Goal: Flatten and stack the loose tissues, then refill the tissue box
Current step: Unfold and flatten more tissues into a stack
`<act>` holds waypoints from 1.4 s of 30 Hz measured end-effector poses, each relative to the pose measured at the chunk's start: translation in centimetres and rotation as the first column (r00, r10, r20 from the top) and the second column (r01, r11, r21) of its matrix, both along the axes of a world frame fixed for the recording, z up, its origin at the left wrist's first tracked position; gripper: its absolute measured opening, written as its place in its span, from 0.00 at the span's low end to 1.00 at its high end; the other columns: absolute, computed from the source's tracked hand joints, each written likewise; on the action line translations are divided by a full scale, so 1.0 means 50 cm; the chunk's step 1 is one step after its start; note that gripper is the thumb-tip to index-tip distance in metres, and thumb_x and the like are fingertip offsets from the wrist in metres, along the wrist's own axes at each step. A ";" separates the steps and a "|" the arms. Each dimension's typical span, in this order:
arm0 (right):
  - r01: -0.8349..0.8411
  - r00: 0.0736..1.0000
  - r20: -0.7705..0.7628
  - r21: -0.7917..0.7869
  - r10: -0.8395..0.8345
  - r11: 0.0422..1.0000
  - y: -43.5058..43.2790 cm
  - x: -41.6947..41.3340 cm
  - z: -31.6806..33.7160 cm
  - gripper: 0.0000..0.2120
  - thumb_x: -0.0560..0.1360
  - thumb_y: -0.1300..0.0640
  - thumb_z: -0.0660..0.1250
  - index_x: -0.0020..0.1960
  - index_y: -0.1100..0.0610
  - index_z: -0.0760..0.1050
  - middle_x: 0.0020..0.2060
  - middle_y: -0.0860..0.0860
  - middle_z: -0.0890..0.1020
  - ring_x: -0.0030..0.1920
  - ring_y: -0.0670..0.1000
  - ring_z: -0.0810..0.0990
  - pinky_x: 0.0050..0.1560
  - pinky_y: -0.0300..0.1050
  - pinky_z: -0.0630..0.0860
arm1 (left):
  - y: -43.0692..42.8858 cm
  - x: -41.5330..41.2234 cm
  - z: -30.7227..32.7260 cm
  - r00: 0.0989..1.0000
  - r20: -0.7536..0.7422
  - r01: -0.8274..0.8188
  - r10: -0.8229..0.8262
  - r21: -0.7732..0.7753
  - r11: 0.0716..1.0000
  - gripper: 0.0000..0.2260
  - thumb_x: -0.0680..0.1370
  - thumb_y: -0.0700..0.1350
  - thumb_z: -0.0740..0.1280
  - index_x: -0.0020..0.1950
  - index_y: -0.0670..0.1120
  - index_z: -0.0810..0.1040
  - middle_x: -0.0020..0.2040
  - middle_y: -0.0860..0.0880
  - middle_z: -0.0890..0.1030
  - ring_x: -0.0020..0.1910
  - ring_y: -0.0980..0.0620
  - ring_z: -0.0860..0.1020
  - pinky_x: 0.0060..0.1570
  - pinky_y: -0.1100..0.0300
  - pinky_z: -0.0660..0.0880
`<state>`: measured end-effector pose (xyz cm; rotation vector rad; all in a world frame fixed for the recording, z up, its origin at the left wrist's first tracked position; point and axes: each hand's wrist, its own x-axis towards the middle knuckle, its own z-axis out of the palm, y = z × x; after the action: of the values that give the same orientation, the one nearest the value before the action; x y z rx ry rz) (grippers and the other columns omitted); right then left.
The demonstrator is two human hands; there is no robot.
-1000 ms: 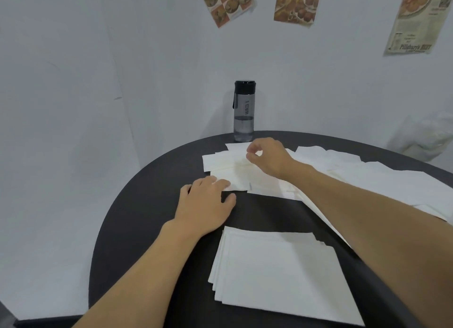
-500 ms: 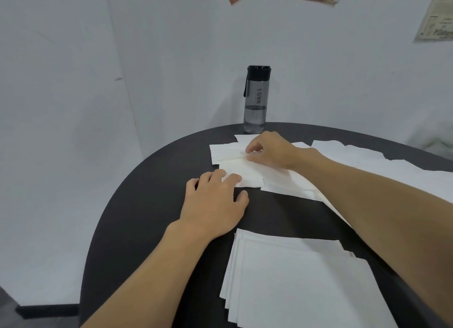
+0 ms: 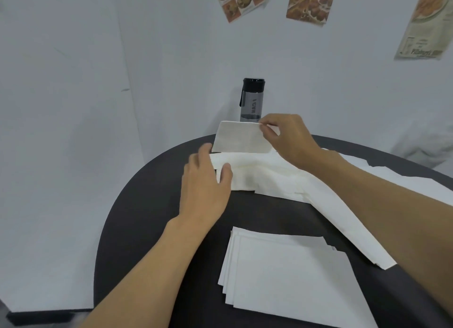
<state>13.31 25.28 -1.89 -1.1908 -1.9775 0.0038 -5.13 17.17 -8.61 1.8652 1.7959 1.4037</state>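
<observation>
One tissue (image 3: 241, 137) held up at 12 o'clock of table (image 3: 147, 217). Right hand (image 3: 291, 139) fingers (image 3: 274, 120) pinch its top edge and peel it off loose tissues (image 3: 269, 178) underneath. Left hand (image 3: 206, 180) at 10 o'clock, fingers straight, presses heap, guessing so rest doesn't drag along. Flat stack (image 3: 289, 276) waits at 5 o'clock. Bottle (image 3: 252, 99) behind. No box in view.

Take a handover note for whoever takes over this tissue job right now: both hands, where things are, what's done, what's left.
Right hand pinches the top edge of one raised tissue.
Left hand presses flat on the loose tissues.
A flattened stack lies at the near side of the table.
Done: part of the stack.
Left: flatten and stack the remaining loose tissues, then refill the tissue box, which is not in view.
</observation>
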 end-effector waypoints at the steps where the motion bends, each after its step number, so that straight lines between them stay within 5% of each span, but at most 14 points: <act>1: 0.002 1.000 -0.008 0.005 -0.002 1.000 -0.023 0.004 0.010 0.10 0.82 0.58 0.62 0.56 0.58 0.81 0.51 0.49 0.84 0.51 0.49 0.80 0.55 0.46 0.77 | -0.002 -0.002 0.005 0.997 0.071 -0.006 0.003 0.045 0.999 0.29 0.81 0.51 0.66 0.79 0.49 0.59 0.74 0.47 0.67 0.71 0.49 0.67 0.69 0.52 0.68; 4: -0.002 1.000 -0.023 -0.018 0.002 1.000 -0.089 0.020 0.026 0.09 0.81 0.58 0.63 0.56 0.57 0.82 0.50 0.46 0.83 0.52 0.47 0.80 0.57 0.43 0.76 | -0.015 -0.001 0.026 0.973 0.216 0.052 -0.081 0.135 0.989 0.35 0.78 0.54 0.71 0.79 0.51 0.57 0.74 0.53 0.67 0.71 0.55 0.67 0.71 0.57 0.67; 7: -0.020 1.000 -0.006 -0.060 0.020 0.998 -0.144 0.038 0.036 0.08 0.81 0.59 0.64 0.54 0.56 0.82 0.48 0.45 0.84 0.50 0.46 0.81 0.55 0.40 0.77 | -0.038 0.008 0.049 0.926 0.282 0.189 -0.249 0.222 0.957 0.31 0.78 0.50 0.72 0.77 0.50 0.62 0.64 0.58 0.75 0.62 0.60 0.75 0.61 0.70 0.71; 11: -0.029 0.999 -0.040 -0.190 0.022 0.981 -0.205 0.061 0.042 0.07 0.79 0.60 0.66 0.51 0.52 0.82 0.46 0.45 0.84 0.47 0.42 0.81 0.48 0.35 0.74 | -0.066 0.017 0.058 0.860 0.293 0.348 -0.418 0.262 0.900 0.24 0.78 0.40 0.72 0.69 0.55 0.68 0.51 0.55 0.83 0.50 0.55 0.83 0.52 0.54 0.82; 16: -0.050 0.991 -0.131 -0.456 -0.012 0.889 -0.269 0.100 0.029 0.07 0.77 0.57 0.69 0.54 0.49 0.79 0.39 0.48 0.83 0.36 0.45 0.77 0.41 0.40 0.73 | -0.081 0.023 0.065 0.782 0.319 0.531 -0.536 0.110 0.840 0.12 0.77 0.38 0.72 0.56 0.51 0.79 0.45 0.48 0.86 0.44 0.50 0.85 0.47 0.50 0.83; 19: -0.110 0.985 -0.170 -0.609 0.006 0.785 -0.302 0.116 0.001 0.06 0.77 0.58 0.70 0.52 0.51 0.78 0.38 0.54 0.84 0.37 0.47 0.76 0.44 0.44 0.71 | -0.078 0.015 0.059 0.770 0.246 0.614 -0.589 -0.038 0.788 0.04 0.77 0.45 0.72 0.45 0.46 0.83 0.39 0.33 0.79 0.35 0.48 0.74 0.39 0.57 0.71; 22: -0.124 0.989 -0.144 -0.648 0.039 0.752 -0.323 0.120 -0.026 0.04 0.76 0.58 0.71 0.49 0.52 0.78 0.35 0.52 0.82 0.35 0.47 0.74 0.44 0.43 0.69 | -0.082 0.015 0.049 0.765 0.185 0.642 -0.617 -0.132 0.755 0.09 0.78 0.45 0.72 0.41 0.40 0.82 0.32 0.43 0.77 0.32 0.53 0.70 0.35 0.64 0.68; 28: -0.176 0.983 -0.086 -0.667 0.160 0.724 -0.332 0.123 -0.054 0.02 0.77 0.56 0.71 0.49 0.53 0.79 0.40 0.52 0.85 0.40 0.50 0.81 0.48 0.47 0.75 | -0.077 0.010 0.043 0.764 0.081 0.637 -0.640 -0.250 0.729 0.14 0.77 0.47 0.73 0.37 0.39 0.80 0.37 0.42 0.81 0.33 0.52 0.74 0.39 0.57 0.72; 33: -0.219 0.968 -0.054 -0.663 0.246 0.716 -0.330 0.127 -0.060 0.03 0.78 0.59 0.70 0.49 0.53 0.80 0.38 0.43 0.83 0.41 0.43 0.81 0.47 0.39 0.75 | -0.064 0.008 0.037 0.803 -0.057 0.559 -0.593 -0.272 0.783 0.12 0.78 0.52 0.71 0.39 0.46 0.81 0.36 0.54 0.81 0.34 0.58 0.77 0.40 0.60 0.76; 38: -0.102 0.905 0.255 -0.648 0.341 0.755 -0.324 0.148 -0.065 0.07 0.78 0.50 0.69 0.54 0.40 0.78 0.52 0.39 0.77 0.50 0.41 0.74 0.55 0.38 0.72 | -0.045 0.003 0.012 0.831 -0.173 0.490 -0.529 -0.221 0.843 0.02 0.77 0.54 0.70 0.46 0.58 0.81 0.50 0.58 0.80 0.51 0.58 0.77 0.54 0.57 0.76; 42: -0.089 0.862 0.296 -0.711 0.411 0.698 -0.328 0.153 -0.067 0.12 0.77 0.47 0.69 0.58 0.36 0.74 0.59 0.38 0.71 0.57 0.38 0.71 0.63 0.37 0.68 | -0.023 -0.005 -0.010 0.854 -0.295 0.397 -0.428 -0.162 0.904 0.04 0.80 0.53 0.67 0.54 0.58 0.79 0.59 0.59 0.78 0.63 0.56 0.71 0.67 0.50 0.67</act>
<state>20.97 8.91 -5.26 -1.4274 -2.6607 0.7376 -5.37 16.04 -9.11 2.3565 1.4186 0.8815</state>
